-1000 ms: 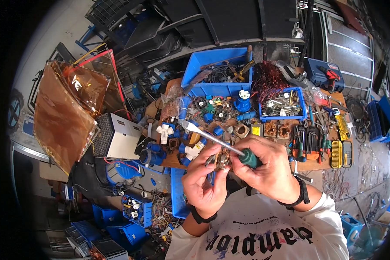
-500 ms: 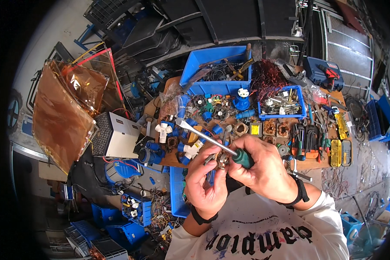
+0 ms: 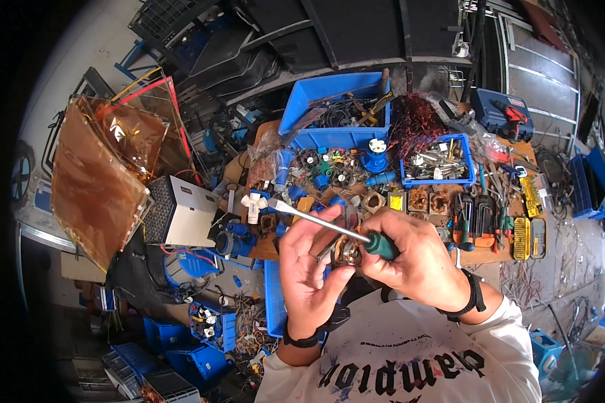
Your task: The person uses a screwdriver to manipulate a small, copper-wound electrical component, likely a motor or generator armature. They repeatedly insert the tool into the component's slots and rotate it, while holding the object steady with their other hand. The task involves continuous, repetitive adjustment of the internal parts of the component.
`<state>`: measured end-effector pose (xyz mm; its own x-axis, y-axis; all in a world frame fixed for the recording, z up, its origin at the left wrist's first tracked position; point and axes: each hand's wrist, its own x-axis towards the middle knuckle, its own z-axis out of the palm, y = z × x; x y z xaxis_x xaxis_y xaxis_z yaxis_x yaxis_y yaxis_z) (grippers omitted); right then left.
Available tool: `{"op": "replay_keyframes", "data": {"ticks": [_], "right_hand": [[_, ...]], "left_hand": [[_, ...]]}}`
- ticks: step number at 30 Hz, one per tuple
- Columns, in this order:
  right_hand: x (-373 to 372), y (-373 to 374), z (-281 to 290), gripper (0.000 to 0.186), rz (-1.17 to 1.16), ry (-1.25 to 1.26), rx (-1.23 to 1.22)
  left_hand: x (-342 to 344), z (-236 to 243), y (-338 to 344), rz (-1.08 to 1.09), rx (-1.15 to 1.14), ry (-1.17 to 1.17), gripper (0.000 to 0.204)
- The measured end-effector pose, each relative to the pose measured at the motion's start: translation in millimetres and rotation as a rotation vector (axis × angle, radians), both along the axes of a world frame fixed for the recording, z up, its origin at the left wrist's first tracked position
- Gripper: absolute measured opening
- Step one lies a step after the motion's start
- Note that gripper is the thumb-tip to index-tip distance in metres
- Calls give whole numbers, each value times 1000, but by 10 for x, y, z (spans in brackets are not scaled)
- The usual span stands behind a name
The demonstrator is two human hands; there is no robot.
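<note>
My right hand (image 3: 423, 258) is closed around the dark green handle of a flat-blade screwdriver (image 3: 321, 220). Its long steel shaft slants to the upper left, past the fingers of my left hand (image 3: 308, 279). Between the left thumb and fingers sits a small metal part with copper-coloured windings (image 3: 346, 251). The fingers cover much of it, so its exact kind does not show. The right fingertips are close against this part; whether they touch it I cannot tell. Both hands are above the near edge of the workbench (image 3: 491, 251).
White plastic fittings (image 3: 254, 207) and blue plugs (image 3: 239, 236) lie left of my hands. A large blue bin (image 3: 336, 139) and a blue tray of metal pieces (image 3: 439, 181) stand behind. Pliers, clamps and a yellow bit case (image 3: 520, 238) lie at right.
My left hand has shifted slightly left and its fingers have spread around the wound part, showing more of it. My right hand has moved slightly right and down with the screwdriver.
</note>
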<state>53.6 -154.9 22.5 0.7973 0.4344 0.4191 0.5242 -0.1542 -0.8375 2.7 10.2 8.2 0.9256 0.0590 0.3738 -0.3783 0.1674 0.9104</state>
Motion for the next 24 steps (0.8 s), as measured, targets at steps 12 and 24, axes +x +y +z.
{"op": "replay_keyframes", "data": {"ticks": [12, 24], "right_hand": [[-10, -14, 89, 24, 41, -13, -14], [-106, -544, 269, 25, 157, 287, -231]], "left_hand": [[-46, 43, -15, 31, 181, 167, 45], [-58, 163, 178, -292, -293, 315, 51]]}}
